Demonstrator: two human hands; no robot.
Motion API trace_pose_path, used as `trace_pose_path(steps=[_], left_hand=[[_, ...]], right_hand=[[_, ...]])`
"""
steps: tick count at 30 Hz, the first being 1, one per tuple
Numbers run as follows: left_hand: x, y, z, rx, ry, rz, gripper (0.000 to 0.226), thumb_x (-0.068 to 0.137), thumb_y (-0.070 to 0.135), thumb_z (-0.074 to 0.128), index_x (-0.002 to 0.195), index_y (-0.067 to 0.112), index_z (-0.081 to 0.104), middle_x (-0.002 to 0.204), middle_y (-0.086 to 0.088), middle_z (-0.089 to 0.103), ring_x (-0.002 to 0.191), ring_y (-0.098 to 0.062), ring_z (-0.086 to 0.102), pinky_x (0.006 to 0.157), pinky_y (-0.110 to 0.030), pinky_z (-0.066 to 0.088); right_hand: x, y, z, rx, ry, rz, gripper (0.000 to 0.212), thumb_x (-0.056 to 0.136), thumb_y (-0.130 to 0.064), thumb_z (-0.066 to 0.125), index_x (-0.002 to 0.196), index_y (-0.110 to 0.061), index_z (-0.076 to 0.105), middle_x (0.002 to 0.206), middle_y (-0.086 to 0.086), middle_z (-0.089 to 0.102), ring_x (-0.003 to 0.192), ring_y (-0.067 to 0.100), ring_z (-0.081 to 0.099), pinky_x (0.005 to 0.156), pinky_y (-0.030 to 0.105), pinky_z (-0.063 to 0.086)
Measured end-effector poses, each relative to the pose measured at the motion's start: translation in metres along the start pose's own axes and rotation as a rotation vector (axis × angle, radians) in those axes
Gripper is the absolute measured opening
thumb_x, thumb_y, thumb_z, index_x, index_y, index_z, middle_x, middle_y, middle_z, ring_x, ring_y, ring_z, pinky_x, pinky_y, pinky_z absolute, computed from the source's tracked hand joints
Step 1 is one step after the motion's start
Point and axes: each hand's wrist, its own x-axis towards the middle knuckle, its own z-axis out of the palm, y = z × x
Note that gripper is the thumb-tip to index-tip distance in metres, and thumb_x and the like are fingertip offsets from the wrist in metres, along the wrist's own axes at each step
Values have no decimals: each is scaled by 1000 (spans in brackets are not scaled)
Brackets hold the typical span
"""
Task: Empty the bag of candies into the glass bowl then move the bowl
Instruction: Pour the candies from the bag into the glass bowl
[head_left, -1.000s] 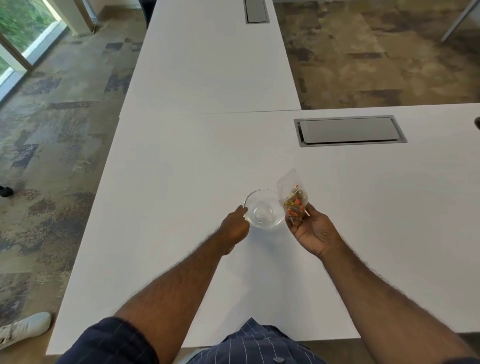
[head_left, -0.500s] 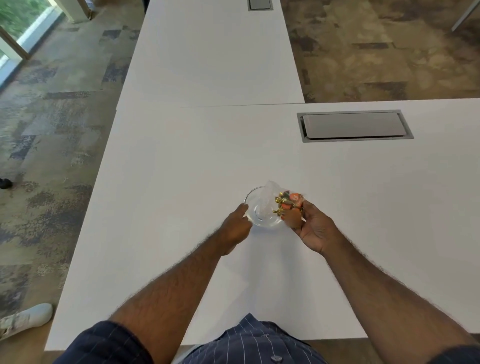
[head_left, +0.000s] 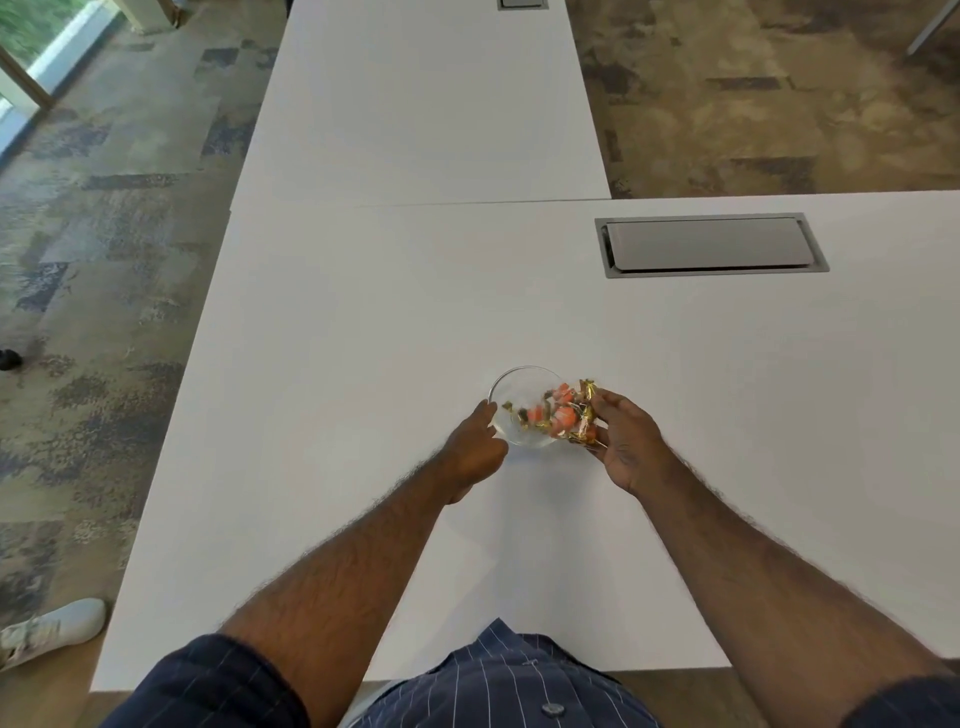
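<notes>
A small clear glass bowl (head_left: 511, 384) stands on the white table (head_left: 363, 322) in front of me. My left hand (head_left: 475, 447) grips the bowl's near-left rim. My right hand (head_left: 626, 441) holds a clear plastic bag of candies (head_left: 582, 415), tipped over the bowl's right rim with its mouth pointing left. Orange and gold-wrapped candies (head_left: 545, 415) are spilling from the bag into the bowl, and a few lie inside it. The bag's film is hard to make out against the glass.
A grey cable hatch (head_left: 709, 244) is set into the table at the back right. A second white table (head_left: 426, 98) joins at the back. Patterned carpet lies to the left, with a white shoe (head_left: 52, 629) by the table's near-left corner.
My right hand has turned the bag from upright beside the bowl to tipped over its rim, and candies have begun to fall into the bowl. My left hand has stayed on the rim.
</notes>
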Motion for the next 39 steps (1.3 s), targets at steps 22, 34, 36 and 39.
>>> trace_pose_path(steps=[22, 34, 36, 39], left_hand=[[-8, 7, 1, 39, -15, 10, 76, 89, -5, 42, 155, 19, 15, 163, 4, 19, 145, -15, 30, 116, -37, 31], [-19, 12, 2, 55, -6, 30, 77, 85, -5, 49, 153, 20, 23, 164, 3, 18, 147, -18, 26, 115, -40, 31], [-22, 13, 2, 65, 3, 29, 75, 85, -1, 52, 152, 22, 25, 164, 3, 18, 147, -19, 26, 116, -43, 32], [-28, 16, 3, 60, 45, 51, 68, 87, -1, 54, 149, 18, 32, 156, -2, 34, 141, -21, 34, 103, -32, 39]], right_hand=[[-29, -32, 47, -612, 66, -402, 7, 82, -23, 70, 78, -24, 76, 70, -4, 71, 70, 19, 68, 81, 47, 60], [-64, -63, 52, -815, 115, -582, 17, 88, -27, 62, 88, -16, 75, 81, -4, 73, 74, 22, 72, 82, 43, 59], [-67, -65, 51, -804, 123, -588, 17, 87, -27, 62, 87, -16, 75, 80, -4, 73, 77, 22, 72, 82, 44, 59], [-69, -67, 48, -768, 136, -583, 16, 86, -26, 63, 85, -16, 75, 77, -4, 72, 79, 23, 72, 82, 45, 60]])
